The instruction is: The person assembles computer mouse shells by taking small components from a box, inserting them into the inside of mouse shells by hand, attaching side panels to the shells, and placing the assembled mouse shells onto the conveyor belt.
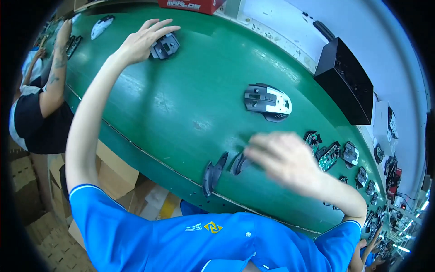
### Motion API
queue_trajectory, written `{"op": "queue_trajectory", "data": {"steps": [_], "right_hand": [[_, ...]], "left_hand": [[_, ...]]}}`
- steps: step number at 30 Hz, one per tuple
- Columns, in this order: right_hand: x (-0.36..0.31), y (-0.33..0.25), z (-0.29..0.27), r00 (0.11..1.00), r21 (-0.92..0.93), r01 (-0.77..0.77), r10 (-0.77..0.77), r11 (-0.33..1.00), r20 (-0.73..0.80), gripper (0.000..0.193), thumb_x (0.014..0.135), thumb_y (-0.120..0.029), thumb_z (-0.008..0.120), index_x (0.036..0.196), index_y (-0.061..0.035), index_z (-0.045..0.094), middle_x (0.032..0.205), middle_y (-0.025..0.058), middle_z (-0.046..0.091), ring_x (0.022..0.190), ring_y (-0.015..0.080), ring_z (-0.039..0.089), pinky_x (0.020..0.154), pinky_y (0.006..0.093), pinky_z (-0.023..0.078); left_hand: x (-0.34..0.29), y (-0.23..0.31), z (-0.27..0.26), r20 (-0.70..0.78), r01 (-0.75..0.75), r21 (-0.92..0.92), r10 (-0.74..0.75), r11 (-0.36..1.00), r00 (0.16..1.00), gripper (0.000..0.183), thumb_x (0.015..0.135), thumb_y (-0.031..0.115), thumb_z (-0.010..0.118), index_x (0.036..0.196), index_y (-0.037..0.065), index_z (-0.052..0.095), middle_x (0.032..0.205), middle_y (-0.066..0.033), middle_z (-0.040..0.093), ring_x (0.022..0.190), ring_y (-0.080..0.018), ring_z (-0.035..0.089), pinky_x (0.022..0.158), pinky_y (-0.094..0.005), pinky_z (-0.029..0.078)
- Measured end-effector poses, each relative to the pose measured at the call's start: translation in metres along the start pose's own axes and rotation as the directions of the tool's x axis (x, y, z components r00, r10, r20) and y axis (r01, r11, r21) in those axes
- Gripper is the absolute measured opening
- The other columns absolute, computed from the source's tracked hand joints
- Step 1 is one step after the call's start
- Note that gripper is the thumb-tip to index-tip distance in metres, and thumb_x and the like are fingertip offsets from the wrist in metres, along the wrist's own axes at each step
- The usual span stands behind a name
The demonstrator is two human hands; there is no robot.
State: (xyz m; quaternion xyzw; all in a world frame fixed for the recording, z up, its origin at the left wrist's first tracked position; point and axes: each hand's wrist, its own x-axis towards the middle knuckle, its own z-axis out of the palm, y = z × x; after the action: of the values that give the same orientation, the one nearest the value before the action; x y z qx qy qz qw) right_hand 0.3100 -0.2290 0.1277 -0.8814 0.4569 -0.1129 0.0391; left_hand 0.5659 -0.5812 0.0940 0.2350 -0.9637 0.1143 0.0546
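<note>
On the far left of the green bench, my left hand (pixel 142 43) reaches over a grey and black computer mouse shell (pixel 166 46). Its fingers are stretched out and apart along the shell's upper edge; the thumb is hidden. My right hand (pixel 283 156) is smeared by motion above the near middle of the bench, so its grip does not show. Beside its fingertips lies a dark curved side piece (pixel 239 164), partly covered by the hand. Another pair of dark curved pieces (pixel 215 174) lies by the front edge. Farther back sits a white and grey mouse shell (pixel 268 102).
Green circuit boards (pixel 329 156) and more mouse shells (pixel 350 154) line the bench at right. A black box (pixel 344 81) stands along the back edge, a red box (pixel 192 4) at the far side. A co-worker's arm (pixel 55 77) is at left; cardboard boxes (pixel 115 170) stand below.
</note>
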Motion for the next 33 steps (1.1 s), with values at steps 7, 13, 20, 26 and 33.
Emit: {"op": "queue_trajectory", "data": {"steps": [7,13,20,26,33], "right_hand": [[-0.012,-0.02,0.045,0.983,-0.191,0.181,-0.169,0.965,0.077,0.041,0.075,-0.016,0.062,0.112,0.0018,0.058,0.095,0.0099,0.058,0.075,0.0149,0.056,0.045,0.0223,0.042],[-0.004,-0.011,-0.007,0.948,0.286,-0.214,0.269,0.934,-0.17,0.03,0.073,-0.003,0.064,0.103,-0.0003,0.062,0.095,0.0087,0.064,0.081,0.0214,0.064,0.057,0.0286,0.054],[-0.035,-0.023,-0.07,0.698,0.997,-0.057,0.716,0.056,0.0,0.018,0.067,0.002,0.076,0.085,-0.0019,0.071,0.089,0.0027,0.05,0.079,0.0085,0.05,0.067,0.02,0.044],[-0.043,-0.047,-0.061,0.737,0.993,0.026,0.673,-0.119,0.061,0.021,0.072,0.0,0.075,0.092,-0.0024,0.07,0.085,0.0008,0.05,0.061,0.0042,0.046,0.049,0.0174,0.035],[-0.061,-0.06,-0.046,0.686,0.999,0.025,0.727,-0.039,0.011,0.02,0.073,-0.003,0.075,0.093,-0.0036,0.071,0.085,-0.0004,0.05,0.061,0.0034,0.045,0.047,0.0176,0.033]], "left_hand": [[0.018,0.047,-0.021,0.343,0.238,-0.136,-0.18,0.962,0.922,0.079,0.061,0.042,0.074,0.127,0.008,0.048,0.12,-0.0107,0.051,0.111,-0.031,0.049,0.088,-0.0439,0.049],[-0.004,0.085,-0.001,0.049,0.309,-0.427,-0.32,0.85,0.946,0.072,0.064,0.045,0.075,0.117,0.001,0.053,0.115,-0.0166,0.056,0.109,-0.0309,0.051,0.09,-0.0396,0.044],[-0.027,0.194,-0.114,0.378,0.352,-0.921,-0.16,-0.169,0.912,0.078,0.068,0.038,0.078,0.126,0.001,0.042,0.105,-0.0089,0.058,0.085,-0.0136,0.059,0.06,-0.024,0.05],[-0.055,0.253,-0.152,0.472,0.457,-0.705,0.124,-0.542,0.873,0.086,0.076,0.038,0.073,0.14,0.003,0.026,0.122,-0.0109,0.049,0.104,-0.0126,0.052,0.071,-0.02,0.048],[-0.073,0.267,-0.145,0.155,0.223,-0.884,0.191,-0.412,0.969,0.11,0.062,0.012,0.081,0.145,0.005,0.01,0.129,-0.0167,0.033,0.125,-0.0283,0.037,0.106,-0.0363,0.033]]}}
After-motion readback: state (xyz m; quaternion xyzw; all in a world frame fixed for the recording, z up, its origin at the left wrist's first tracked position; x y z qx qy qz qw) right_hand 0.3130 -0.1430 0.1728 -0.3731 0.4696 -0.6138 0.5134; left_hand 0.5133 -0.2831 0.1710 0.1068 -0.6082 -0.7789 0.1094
